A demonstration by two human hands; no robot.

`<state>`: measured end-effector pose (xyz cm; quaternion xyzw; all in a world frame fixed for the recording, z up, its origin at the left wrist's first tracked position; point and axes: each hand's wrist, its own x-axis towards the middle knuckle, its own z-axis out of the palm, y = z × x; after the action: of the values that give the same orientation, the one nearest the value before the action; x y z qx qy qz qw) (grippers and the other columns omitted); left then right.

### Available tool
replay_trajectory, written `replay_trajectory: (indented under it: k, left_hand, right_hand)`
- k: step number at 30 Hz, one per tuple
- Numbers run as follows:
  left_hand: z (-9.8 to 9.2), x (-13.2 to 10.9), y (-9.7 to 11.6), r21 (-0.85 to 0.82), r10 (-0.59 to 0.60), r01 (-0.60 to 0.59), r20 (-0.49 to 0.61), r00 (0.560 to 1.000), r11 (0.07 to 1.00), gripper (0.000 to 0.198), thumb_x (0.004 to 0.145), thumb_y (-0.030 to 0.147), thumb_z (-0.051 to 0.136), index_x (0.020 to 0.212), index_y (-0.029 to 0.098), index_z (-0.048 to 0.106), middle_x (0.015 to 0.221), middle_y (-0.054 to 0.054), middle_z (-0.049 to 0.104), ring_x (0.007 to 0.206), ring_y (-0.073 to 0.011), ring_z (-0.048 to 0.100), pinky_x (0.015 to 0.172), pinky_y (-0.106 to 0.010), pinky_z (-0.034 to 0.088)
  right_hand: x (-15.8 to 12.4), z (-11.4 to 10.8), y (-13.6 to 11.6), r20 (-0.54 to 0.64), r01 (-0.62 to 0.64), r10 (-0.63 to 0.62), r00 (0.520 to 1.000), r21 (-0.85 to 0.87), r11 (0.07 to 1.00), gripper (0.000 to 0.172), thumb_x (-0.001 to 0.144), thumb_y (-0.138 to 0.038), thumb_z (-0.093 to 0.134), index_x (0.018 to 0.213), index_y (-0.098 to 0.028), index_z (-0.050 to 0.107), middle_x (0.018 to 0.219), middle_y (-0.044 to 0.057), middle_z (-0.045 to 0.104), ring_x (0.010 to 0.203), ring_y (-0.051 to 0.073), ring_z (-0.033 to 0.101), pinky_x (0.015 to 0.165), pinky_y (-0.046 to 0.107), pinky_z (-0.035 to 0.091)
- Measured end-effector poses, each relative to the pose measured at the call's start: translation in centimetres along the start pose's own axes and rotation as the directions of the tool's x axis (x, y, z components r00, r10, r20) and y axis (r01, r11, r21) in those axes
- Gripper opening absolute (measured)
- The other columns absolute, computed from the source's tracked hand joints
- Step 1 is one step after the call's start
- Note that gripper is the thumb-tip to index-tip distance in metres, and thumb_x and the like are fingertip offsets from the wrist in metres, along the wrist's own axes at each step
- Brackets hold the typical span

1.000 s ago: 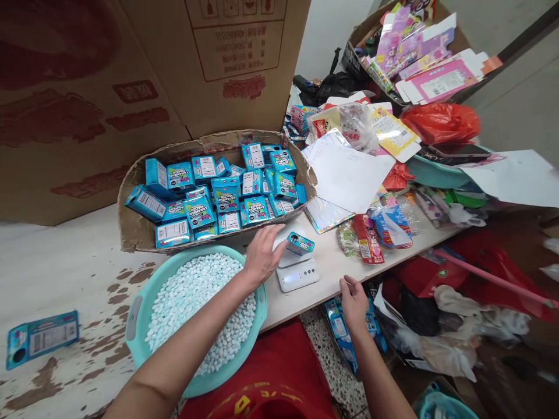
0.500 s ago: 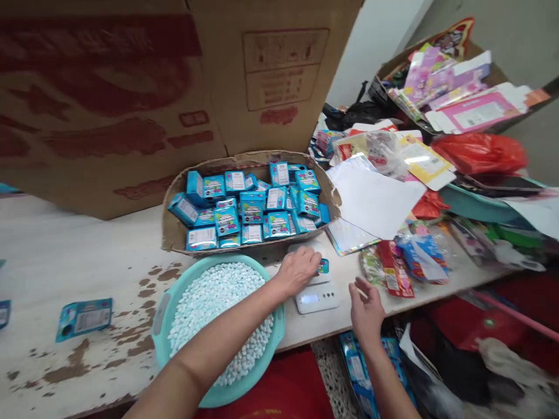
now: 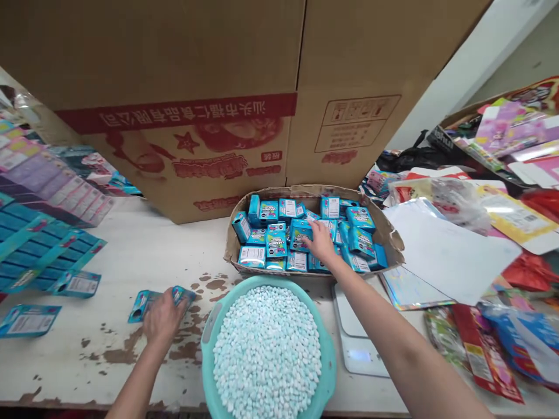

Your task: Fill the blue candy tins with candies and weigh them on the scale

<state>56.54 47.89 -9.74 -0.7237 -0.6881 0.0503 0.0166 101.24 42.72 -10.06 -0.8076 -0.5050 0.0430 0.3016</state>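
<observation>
My right hand (image 3: pixel 322 241) reaches over the shallow cardboard tray (image 3: pixel 395 247), fingers apart, its thumb and fingertips against a small blue candy box (image 3: pixel 301 233) among many similar ones. On the table to the left, my left hand (image 3: pixel 163 317) is closed over a flat blue carton (image 3: pixel 142 305) whose two ends show on either side of it. Between my arms stands a turquoise basin (image 3: pixel 327 349) full of pale blue and white candies (image 3: pixel 266 349). The white digital scale (image 3: pixel 360 355) lies partly behind my right forearm.
A large brown carton (image 3: pixel 244 52) rises behind the tray. Flat blue cartons (image 3: pixel 30 320) and stacked boxes (image 3: pixel 39 250) occupy the left side. White sheets (image 3: pixel 454 250), plastic packets (image 3: pixel 484 349) and a heaped box of packaging (image 3: pixel 506 134) crowd the right.
The view has swung left. My left hand has moved from the scale to the flat carton at the left. My right hand has gone from beside the scale to the boxes in the tray.
</observation>
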Motion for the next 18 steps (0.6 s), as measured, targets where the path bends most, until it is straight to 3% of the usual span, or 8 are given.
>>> replay_trajectory:
  k: [2,6,10,12,15,18]
  left_hand:
    - [1.7,0.8,-0.2,0.051,-0.011,0.012,-0.019,1.0,0.999,0.046,0.089,0.04,0.039,0.121,0.009,0.049,0.1,-0.016,0.063,0.095,-0.0296,0.055,0.077,-0.036,0.04]
    - [3.5,1.8,-0.9,0.047,-0.093,0.105,-0.207,0.974,0.993,0.044,0.088,0.04,0.039,0.123,0.014,0.047,0.107,-0.013,0.06,0.102,-0.0314,0.049,0.078,-0.041,0.041]
    - [4.0,2.2,-1.4,-0.087,-0.134,0.11,-0.337,0.932,0.99,0.042,0.087,0.039,0.042,0.123,0.019,0.049,0.111,-0.012,0.059,0.107,-0.0332,0.048,0.082,-0.049,0.041]
    - [3.6,1.8,-1.0,-0.17,-0.156,0.089,-0.437,0.886,0.981,0.043,0.087,0.041,0.042,0.123,0.02,0.05,0.117,-0.013,0.057,0.113,-0.0357,0.045,0.087,-0.054,0.039]
    - [2.4,-0.4,0.8,-0.332,-0.102,-0.111,-0.561,0.821,0.937,0.047,0.086,0.044,0.047,0.125,0.018,0.052,0.12,-0.016,0.056,0.118,-0.0351,0.045,0.095,-0.054,0.037]
    - [2.0,-4.2,4.3,-0.449,0.157,-0.455,-0.558,0.815,0.769,0.041,0.087,0.038,0.048,0.122,0.019,0.054,0.114,-0.013,0.06,0.112,-0.0276,0.052,0.099,-0.044,0.039]
  right_hand:
    - [1.1,1.2,-0.1,0.055,-0.022,0.024,0.998,-0.038,0.999,0.044,0.068,-0.019,0.072,0.11,-0.019,0.056,0.126,0.013,0.047,0.116,0.032,0.043,0.094,0.047,0.04]
    - [1.0,1.8,-0.4,0.122,-0.017,0.026,0.992,-0.069,0.997,0.037,0.064,-0.014,0.073,0.097,-0.019,0.056,0.122,0.013,0.049,0.114,0.031,0.044,0.09,0.043,0.04]
    - [0.3,0.9,-1.0,0.166,0.007,-0.005,0.986,-0.012,1.0,0.033,0.061,-0.012,0.072,0.087,-0.02,0.053,0.095,0.006,0.059,0.09,0.025,0.055,0.075,0.035,0.044]
    - [-0.1,0.0,-1.3,0.146,0.0,-0.005,0.989,0.037,0.999,0.035,0.06,-0.012,0.072,0.088,-0.02,0.053,0.089,0.004,0.06,0.083,0.024,0.056,0.07,0.033,0.045]
    - [-1.3,-2.3,-2.1,0.046,-0.007,0.002,0.999,0.123,0.992,0.038,0.065,-0.019,0.072,0.097,-0.019,0.052,0.098,0.007,0.061,0.091,0.025,0.057,0.078,0.037,0.045]
    - [-4.0,-5.2,-3.4,-0.051,-0.002,0.015,0.999,0.235,0.972,0.038,0.069,-0.03,0.072,0.1,-0.02,0.053,0.104,0.007,0.06,0.1,0.024,0.056,0.088,0.038,0.044]
